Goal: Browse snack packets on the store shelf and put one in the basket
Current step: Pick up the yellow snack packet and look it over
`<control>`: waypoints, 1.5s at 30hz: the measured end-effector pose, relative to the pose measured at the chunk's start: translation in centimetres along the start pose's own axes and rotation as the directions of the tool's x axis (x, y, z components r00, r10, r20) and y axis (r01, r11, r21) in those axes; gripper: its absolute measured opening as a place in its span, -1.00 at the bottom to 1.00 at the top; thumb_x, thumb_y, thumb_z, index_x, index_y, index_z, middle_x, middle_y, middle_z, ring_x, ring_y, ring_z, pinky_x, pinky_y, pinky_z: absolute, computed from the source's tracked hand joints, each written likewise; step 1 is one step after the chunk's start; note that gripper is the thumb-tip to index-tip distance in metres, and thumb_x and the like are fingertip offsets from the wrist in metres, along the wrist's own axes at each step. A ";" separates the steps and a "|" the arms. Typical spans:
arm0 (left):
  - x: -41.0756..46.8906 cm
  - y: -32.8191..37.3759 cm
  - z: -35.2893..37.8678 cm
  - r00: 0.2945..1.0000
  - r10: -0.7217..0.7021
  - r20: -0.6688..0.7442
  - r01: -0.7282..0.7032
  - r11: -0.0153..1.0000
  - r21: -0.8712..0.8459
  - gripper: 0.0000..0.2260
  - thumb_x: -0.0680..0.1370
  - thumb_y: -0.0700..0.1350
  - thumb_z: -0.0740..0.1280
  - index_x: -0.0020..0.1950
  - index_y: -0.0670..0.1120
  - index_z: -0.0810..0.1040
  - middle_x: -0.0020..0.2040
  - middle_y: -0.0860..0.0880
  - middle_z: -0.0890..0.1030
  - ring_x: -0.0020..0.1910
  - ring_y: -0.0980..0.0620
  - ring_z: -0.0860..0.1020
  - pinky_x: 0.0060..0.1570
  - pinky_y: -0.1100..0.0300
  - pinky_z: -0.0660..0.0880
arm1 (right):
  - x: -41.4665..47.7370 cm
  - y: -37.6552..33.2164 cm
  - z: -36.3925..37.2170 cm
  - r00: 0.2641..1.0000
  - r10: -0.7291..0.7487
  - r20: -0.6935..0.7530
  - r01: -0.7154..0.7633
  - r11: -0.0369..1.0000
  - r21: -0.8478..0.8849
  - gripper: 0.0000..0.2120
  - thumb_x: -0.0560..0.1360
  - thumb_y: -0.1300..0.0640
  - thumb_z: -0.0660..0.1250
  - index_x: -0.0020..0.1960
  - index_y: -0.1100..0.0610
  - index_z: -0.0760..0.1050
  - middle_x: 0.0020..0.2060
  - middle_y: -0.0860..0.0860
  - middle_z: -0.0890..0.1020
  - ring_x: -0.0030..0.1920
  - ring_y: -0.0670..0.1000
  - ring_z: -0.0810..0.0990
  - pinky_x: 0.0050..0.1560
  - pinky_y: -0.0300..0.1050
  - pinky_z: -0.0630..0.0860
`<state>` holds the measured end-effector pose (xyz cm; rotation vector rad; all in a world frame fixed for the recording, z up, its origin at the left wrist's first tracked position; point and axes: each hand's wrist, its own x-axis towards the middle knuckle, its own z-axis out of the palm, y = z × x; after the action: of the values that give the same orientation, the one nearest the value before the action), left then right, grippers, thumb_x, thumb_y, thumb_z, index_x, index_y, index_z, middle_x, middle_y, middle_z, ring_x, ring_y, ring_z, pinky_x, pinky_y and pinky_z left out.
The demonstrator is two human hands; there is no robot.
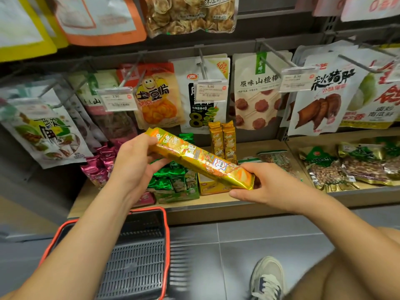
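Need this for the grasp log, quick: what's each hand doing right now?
Left hand: grips the upper end of the yellow snack packet.
Right hand: holds the packet's lower end.

shiny yellow-gold snack packet (199,158), black mesh basket (138,263) with red rim, grey floor tiles (259,239)

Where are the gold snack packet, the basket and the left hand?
gold snack packet (198,158), head view, middle of wrapper.
basket (167,245), head view, red right rim.
left hand (133,167), head view, middle of hand.
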<state>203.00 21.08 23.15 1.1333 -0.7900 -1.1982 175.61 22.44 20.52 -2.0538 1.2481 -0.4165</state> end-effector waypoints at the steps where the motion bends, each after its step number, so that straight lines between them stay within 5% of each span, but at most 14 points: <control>1: 0.1 -0.2 0.0 1.000 -0.007 0.027 0.006 1.000 0.024 -0.81 0.51 -0.20 0.26 -0.20 -0.08 0.64 -0.26 -0.05 0.61 -0.18 0.02 0.62 -0.19 0.12 0.61 | 0.0 0.1 0.0 0.999 -0.006 -0.039 0.003 0.997 -0.082 -0.62 0.34 -0.32 0.38 0.01 -0.12 0.49 -0.15 -0.14 0.61 -0.18 -0.17 0.56 -0.19 -0.14 0.55; 7: 0.1 -0.8 -0.6 0.986 0.075 0.148 -0.139 0.858 0.494 -0.94 0.59 -0.04 0.32 0.00 0.07 0.59 -0.17 0.00 0.63 -0.31 0.09 0.61 -0.33 0.29 0.54 | 0.0 0.7 0.2 0.994 -0.020 -0.109 -0.013 0.957 -0.291 -0.53 0.40 -0.21 0.43 0.22 -0.02 0.50 0.02 -0.11 0.63 -0.06 -0.13 0.55 -0.07 -0.15 0.56; 10: -0.3 -0.5 -0.4 0.968 0.170 0.185 -0.241 0.833 0.497 -0.95 0.56 -0.07 0.37 0.01 0.06 0.58 -0.26 0.07 0.63 -0.34 0.12 0.57 -0.37 0.31 0.52 | 0.0 1.1 -0.1 0.997 0.013 -0.079 -0.028 0.982 -0.189 -0.53 0.38 -0.21 0.46 0.19 -0.03 0.48 -0.02 -0.13 0.62 -0.10 -0.17 0.56 -0.08 -0.14 0.56; 13: -0.9 0.2 0.0 0.950 0.218 0.225 -0.295 0.862 0.412 -0.79 0.52 -0.24 0.40 0.05 0.06 0.61 -0.18 0.07 0.66 -0.18 0.12 0.64 -0.23 0.26 0.59 | 0.5 1.5 -0.3 0.998 0.054 0.044 -0.052 0.998 -0.036 -0.51 0.42 -0.19 0.42 0.29 -0.14 0.39 -0.10 -0.22 0.56 -0.18 -0.33 0.55 -0.26 -0.40 0.47; 16: -1.4 0.8 0.2 0.926 0.251 0.283 -0.359 0.817 0.451 -0.67 0.45 -0.33 0.44 0.04 0.08 0.62 -0.11 0.03 0.66 -0.13 0.11 0.62 -0.15 0.25 0.59 | 1.8 2.6 0.2 0.995 0.099 0.027 -0.097 0.993 -0.064 -0.58 0.48 -0.03 0.42 0.31 -0.04 0.44 -0.20 -0.13 0.63 -0.27 -0.23 0.62 -0.27 -0.33 0.52; 22: -2.0 -0.5 1.4 0.889 0.233 0.394 -0.454 0.562 0.692 -0.65 0.35 -0.03 0.52 0.12 0.16 0.61 -0.11 0.14 0.68 -0.13 0.21 0.62 -0.03 0.29 0.55 | 5.6 4.4 -0.2 0.968 0.165 0.190 -0.101 0.946 -0.308 -0.57 0.45 0.09 0.48 0.27 -0.01 0.43 -0.28 -0.16 0.46 -0.31 -0.16 0.59 -0.36 -0.32 0.39; 25: -1.2 -1.2 2.0 0.821 0.312 0.478 -0.563 0.300 0.770 -0.66 0.45 -0.01 0.46 0.21 0.01 0.61 -0.01 0.11 0.67 -0.06 0.17 0.62 0.02 0.20 0.56 | 7.9 5.6 -0.1 0.958 0.200 0.205 -0.142 0.953 -0.267 -0.57 0.46 0.09 0.46 0.29 0.03 0.44 -0.23 -0.15 0.54 -0.26 -0.11 0.63 -0.28 -0.25 0.49; 30: 2.4 -1.7 3.4 0.749 0.273 0.603 -0.615 -0.050 0.787 -0.77 0.57 0.03 0.27 0.14 -0.05 0.55 -0.06 -0.01 0.65 -0.07 -0.05 0.58 -0.07 0.01 0.52 | 11.3 8.4 1.0 0.965 0.239 0.106 -0.204 0.942 -0.266 -0.52 0.51 -0.02 0.39 0.39 0.05 0.39 0.03 0.00 0.57 0.01 0.01 0.57 0.01 -0.13 0.52; 33: 5.5 -2.7 4.3 0.720 0.196 0.666 -0.627 -0.229 0.744 -0.72 0.58 0.00 0.27 0.23 -0.10 0.53 0.08 -0.07 0.63 0.04 -0.09 0.52 0.06 -0.01 0.47 | 12.6 10.3 0.6 0.955 0.295 -0.015 -0.294 0.944 -0.152 -0.55 0.52 0.04 0.38 0.38 0.04 0.40 0.19 0.04 0.59 0.16 0.05 0.56 0.15 -0.11 0.49; 39: 11.3 -6.3 6.2 0.800 0.019 0.600 -0.536 -0.425 0.729 -0.70 0.60 0.07 0.23 0.26 -0.04 0.49 0.18 -0.03 0.56 0.21 -0.10 0.38 0.18 0.04 0.37 | 15.5 11.7 0.0 0.938 0.255 -0.234 -0.273 0.961 -0.048 -0.35 0.48 0.15 0.40 0.50 0.04 0.22 0.44 0.07 0.35 0.41 0.12 0.37 0.39 0.03 0.34; 45: 14.8 -9.0 8.6 0.858 -0.088 0.507 -0.444 -0.625 0.642 -0.82 0.54 -0.01 0.35 0.11 -0.02 0.61 0.10 -0.06 0.60 0.24 -0.13 0.42 0.14 0.04 0.33 | 17.5 12.0 0.7 0.975 0.129 -0.181 -0.161 0.970 -0.179 -0.16 0.49 0.21 0.36 0.59 0.03 -0.07 0.59 -0.02 -0.03 0.57 0.05 -0.05 0.54 0.04 0.06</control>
<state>195.69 4.79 15.67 1.9713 -2.7014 0.5045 176.73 3.90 10.31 -2.1033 1.5854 -0.4212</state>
